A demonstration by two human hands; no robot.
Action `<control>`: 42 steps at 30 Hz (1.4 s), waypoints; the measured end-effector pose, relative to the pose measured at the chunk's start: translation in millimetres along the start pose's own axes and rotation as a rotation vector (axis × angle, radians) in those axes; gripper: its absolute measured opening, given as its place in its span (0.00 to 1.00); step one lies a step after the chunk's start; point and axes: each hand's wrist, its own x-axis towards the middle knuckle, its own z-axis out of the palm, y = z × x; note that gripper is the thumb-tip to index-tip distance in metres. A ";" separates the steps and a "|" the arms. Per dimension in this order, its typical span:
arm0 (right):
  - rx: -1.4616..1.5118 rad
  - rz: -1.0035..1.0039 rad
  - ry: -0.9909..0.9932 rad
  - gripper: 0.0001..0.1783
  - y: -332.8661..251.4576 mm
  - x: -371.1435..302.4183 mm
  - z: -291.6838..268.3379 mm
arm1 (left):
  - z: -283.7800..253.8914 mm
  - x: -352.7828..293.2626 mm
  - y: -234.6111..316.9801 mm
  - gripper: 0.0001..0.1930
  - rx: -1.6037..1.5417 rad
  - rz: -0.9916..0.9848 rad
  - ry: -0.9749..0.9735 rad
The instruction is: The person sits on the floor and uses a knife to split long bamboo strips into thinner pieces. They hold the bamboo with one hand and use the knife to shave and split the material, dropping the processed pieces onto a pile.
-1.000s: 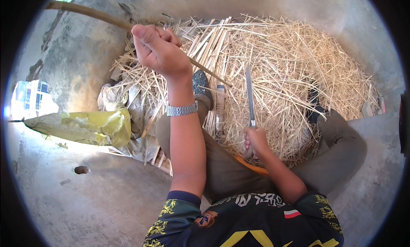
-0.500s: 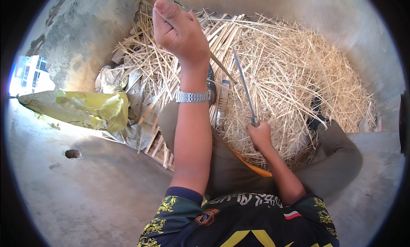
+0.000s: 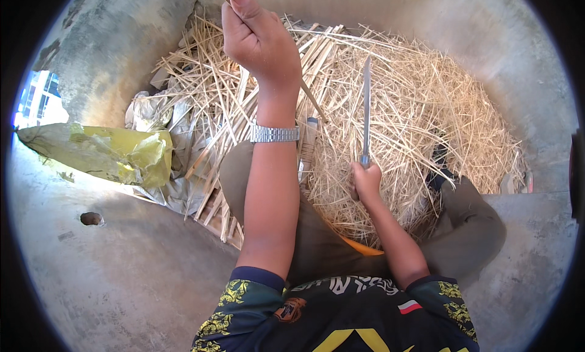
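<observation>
My raised left hand (image 3: 262,41), a metal-band watch (image 3: 275,134) on its wrist, is closed around a thin bamboo strip (image 3: 314,101). One end of the strip passes out of view at the top; the other slants down to the right over the shavings. In my right hand (image 3: 367,181) is the handle of a long-bladed knife (image 3: 367,108). Its blade points away from me, nearly straight, to the right of the strip and apart from it. My left palm and part of the strip are hidden behind my hand and wrist.
Pale shavings (image 3: 414,96) heap up between my legs and beyond. Split strips (image 3: 213,78) lie loose at the left, near a yellow-and-white sack (image 3: 116,151). A curved concrete wall (image 3: 487,35) encloses the far side. A hole (image 3: 91,218) opens in the concrete at left.
The knife blade has swung from leaning left to nearly straight, and its tip has moved right, away from the strip. My left hand keeps its grip on the strip.
</observation>
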 end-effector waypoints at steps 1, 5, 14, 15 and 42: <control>0.051 -0.076 -0.004 0.13 -9.3 -2.2 5.0 | 1.5 -0.7 3.5 0.24 0.008 -0.012 0.006; 0.240 0.035 -0.166 0.11 12.3 -10.8 27.0 | 5.4 1.2 -6.7 0.24 0.148 0.098 0.059; -0.442 -0.251 -0.144 0.13 -27.7 -5.1 23.6 | -1.2 2.8 3.8 0.26 -0.141 -0.141 -0.131; -0.433 -0.289 -0.148 0.13 -29.6 -4.9 23.7 | -1.7 3.6 4.7 0.27 -0.166 -0.153 -0.142; -0.754 0.141 -0.219 0.20 113.2 16.5 -18.8 | -34.7 12.4 57.5 0.28 -0.291 -0.221 -0.193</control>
